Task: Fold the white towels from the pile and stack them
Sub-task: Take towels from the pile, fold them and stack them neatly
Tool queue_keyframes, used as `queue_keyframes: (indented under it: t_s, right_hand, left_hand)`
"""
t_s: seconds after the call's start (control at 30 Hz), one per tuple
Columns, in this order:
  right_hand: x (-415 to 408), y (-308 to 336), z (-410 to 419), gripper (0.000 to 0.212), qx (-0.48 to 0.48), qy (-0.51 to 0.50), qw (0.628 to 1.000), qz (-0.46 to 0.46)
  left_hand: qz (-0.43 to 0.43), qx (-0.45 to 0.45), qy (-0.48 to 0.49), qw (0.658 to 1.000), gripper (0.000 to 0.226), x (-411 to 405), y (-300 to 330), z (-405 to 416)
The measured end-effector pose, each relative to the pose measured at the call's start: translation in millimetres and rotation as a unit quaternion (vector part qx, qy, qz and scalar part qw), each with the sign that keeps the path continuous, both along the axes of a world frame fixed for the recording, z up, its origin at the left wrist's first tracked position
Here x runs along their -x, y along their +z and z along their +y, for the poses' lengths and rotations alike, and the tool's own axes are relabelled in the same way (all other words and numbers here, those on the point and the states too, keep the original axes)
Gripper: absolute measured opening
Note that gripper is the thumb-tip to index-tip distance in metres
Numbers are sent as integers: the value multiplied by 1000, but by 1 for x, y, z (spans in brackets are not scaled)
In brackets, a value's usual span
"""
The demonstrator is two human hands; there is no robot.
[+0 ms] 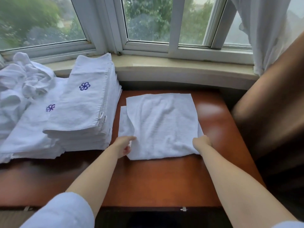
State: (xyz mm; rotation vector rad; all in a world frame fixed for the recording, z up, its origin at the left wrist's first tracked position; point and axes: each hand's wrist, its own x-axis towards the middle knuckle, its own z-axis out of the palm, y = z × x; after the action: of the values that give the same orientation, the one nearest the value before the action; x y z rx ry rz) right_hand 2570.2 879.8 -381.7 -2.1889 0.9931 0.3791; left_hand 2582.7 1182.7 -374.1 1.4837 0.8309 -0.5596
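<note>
A white towel (162, 122) lies spread on the reddish-brown table (158, 178), partly doubled over, with a lower layer showing at its left edge. My left hand (123, 144) pinches the towel's near left corner. My right hand (202, 141) grips its near right corner, fingers tucked under the cloth. To the left stands a stack of folded white towels (85, 109) with a blue emblem on top. A crumpled pile of white towels (21, 83) lies at the far left.
A second, lower stack of folded towels (31, 137) with a blue emblem sits left of the tall one. A window sill (172, 66) runs behind the table. A brown chair back (271, 112) rises on the right, a white curtain (266, 30) above it.
</note>
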Motion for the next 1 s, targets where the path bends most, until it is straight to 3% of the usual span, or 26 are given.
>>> queue_keyframes:
  t_s: [0.1, 0.2, 0.33, 0.43, 0.5, 0.57, 0.63, 0.7, 0.8, 0.87, 0.93, 1.0]
  right_hand:
    - [-3, -4, 2, 22, 0, 16, 1000, -13]
    - [-7, 2, -3, 32, 13, -42, 996, -72]
    - [-4, 22, -17, 36, 71, -147, 972, -172]
    - [3, 27, -26, 31, 94, -190, 967, -139]
    - [13, 23, -29, 33, 82, -167, 980, -71]
    - [28, 12, -30, 40, 34, -95, 995, 4]
    - [43, 2, -30, 43, -40, -42, 997, 43]
    - [48, -1, -28, 44, -51, -25, 997, 54]
    - [40, 0, -21, 40, 47, -8, 994, 102]
    - [31, 1, -17, 44, 82, -18, 991, 104]
    - [21, -1, -14, 51, 85, -14, 993, 77]
    - [9, -3, -12, 53, 90, 0, 995, 46]
  left_hand:
    - [-55, -36, -59, 996, 6, -6, 1, -1]
    - [-133, -120, -72, 981, 19, -7, 8, 0]
    - [-229, -187, 54, 954, 25, 8, 24, 10]
    - [-182, -255, 40, 949, 24, 40, 15, 18]
    - [-76, -305, -34, 949, 20, 62, 0, 20]
    - [79, -284, -93, 951, 19, 78, -12, 17]
    - [167, -264, -122, 942, 24, 86, -20, 11]
    - [166, -319, -183, 915, 33, 86, -22, 7]
    - [64, -406, -240, 879, 40, 77, -23, 8]
    - [37, -365, -214, 905, 52, 63, -22, 7]
    - [30, -273, -134, 952, 67, 44, -21, 6]
    - [8, -218, -69, 973, 73, 23, -20, 6]
